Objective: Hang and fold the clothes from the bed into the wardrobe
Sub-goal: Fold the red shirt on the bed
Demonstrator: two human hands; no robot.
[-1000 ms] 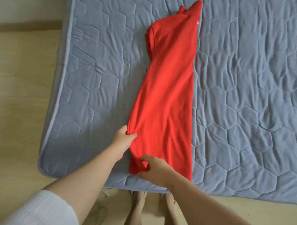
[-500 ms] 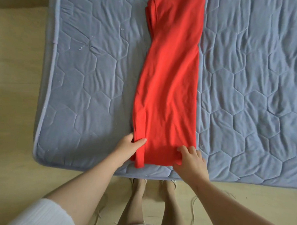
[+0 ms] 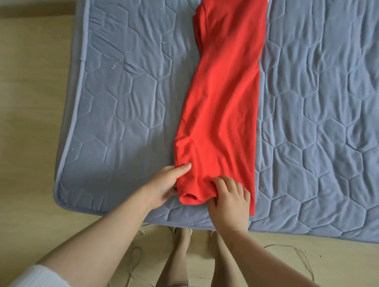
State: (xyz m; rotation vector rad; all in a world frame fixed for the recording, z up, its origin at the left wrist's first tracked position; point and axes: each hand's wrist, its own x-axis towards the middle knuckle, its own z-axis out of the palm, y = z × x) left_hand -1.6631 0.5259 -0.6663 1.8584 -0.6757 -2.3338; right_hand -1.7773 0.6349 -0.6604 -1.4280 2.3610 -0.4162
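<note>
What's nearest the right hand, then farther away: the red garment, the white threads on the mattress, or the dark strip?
1. The red garment: the right hand grips its near end.
2. The white threads: up-left on the mattress.
3. The dark strip: top-left corner, past the mattress.

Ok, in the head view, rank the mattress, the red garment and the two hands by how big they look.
1. mattress, largest even though the frame cuts it off
2. red garment
3. left hand and right hand: they look about alike, both gripping the garment's near end, so I won't rank them.
</note>
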